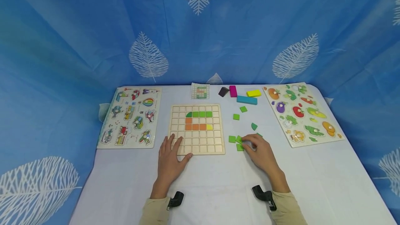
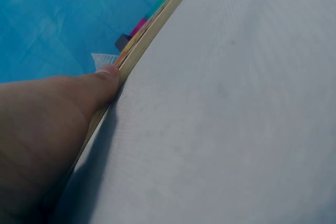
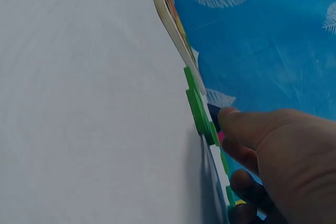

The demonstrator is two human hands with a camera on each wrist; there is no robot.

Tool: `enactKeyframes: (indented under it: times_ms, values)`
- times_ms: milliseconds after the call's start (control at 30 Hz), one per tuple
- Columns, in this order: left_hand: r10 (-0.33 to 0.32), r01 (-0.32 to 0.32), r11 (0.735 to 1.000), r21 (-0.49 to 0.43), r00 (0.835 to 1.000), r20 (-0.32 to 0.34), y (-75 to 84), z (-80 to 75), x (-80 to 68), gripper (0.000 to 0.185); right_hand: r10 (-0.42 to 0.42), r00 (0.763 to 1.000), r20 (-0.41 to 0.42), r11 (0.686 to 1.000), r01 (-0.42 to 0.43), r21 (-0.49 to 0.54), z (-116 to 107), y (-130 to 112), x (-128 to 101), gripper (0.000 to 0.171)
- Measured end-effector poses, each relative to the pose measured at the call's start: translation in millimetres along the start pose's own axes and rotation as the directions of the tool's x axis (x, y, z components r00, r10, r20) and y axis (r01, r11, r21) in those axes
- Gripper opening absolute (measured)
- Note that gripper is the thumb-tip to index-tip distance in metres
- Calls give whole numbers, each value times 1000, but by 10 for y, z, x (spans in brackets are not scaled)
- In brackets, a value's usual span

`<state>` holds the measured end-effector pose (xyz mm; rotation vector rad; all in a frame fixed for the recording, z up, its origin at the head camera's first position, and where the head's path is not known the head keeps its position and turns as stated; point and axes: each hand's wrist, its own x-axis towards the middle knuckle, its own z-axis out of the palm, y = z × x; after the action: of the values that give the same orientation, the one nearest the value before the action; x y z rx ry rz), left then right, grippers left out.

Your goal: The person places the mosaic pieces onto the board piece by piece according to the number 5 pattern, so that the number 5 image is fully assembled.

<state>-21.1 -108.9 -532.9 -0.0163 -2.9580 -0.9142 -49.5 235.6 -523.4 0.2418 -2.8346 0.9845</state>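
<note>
A white counter (image 1: 218, 183) is standing before blue curtains (image 1: 62, 44); the left hand (image 1: 170, 159) is lying flat on the grid board (image 1: 197, 129), the right hand (image 1: 260, 152) is pinching a green tile (image 1: 240, 140) (others are lying nearby).

Head cam high; wrist cams skim table (image 1: 218, 183).

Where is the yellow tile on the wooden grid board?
In the head view, the yellow tile sits in the grid board, right of centre, at the right end of the orange tiles row, below the green tiles.
</note>
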Motion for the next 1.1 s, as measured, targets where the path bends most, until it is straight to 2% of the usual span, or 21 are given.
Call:
enactKeyframes:
  times_ms: [167, 400, 633, 800, 1000, 1100]
  values:
    - [1, -1, 1000, 2, 1000, -1, -18, 11, 12, 78, 3, 1000, 30, 998, -1, -59, 44, -25, 47, 19]
    - [0, 0, 1000, -1, 1000, -7, -13, 1, 14, 78, 5, 1000, 6, 993, -4, -115, 28, -36, 152, 19]
    - [34, -34, 999, 0, 998, -55, -9, 12, -4, 77, 41, 998, 38, 990, -36, -139, 19, -24, 236, 15]
    - [34, -34, 999, 5, 998, -59, -7, 20, -2, 77, 38, 999, 34, 985, -32, -168, 21, -27, 263, 14]
    - [20, -20, 1000, -16, 999, -33, 7, 13, 7, 76, 35, 998, 46, 987, -27, -156, 67, -115, 293, 15]
    - [21, -21, 1000, -6, 999, -41, 2, 17, 4, 77, -5, 999, 51, 991, 12, -134, 129, -241, 323, 13]
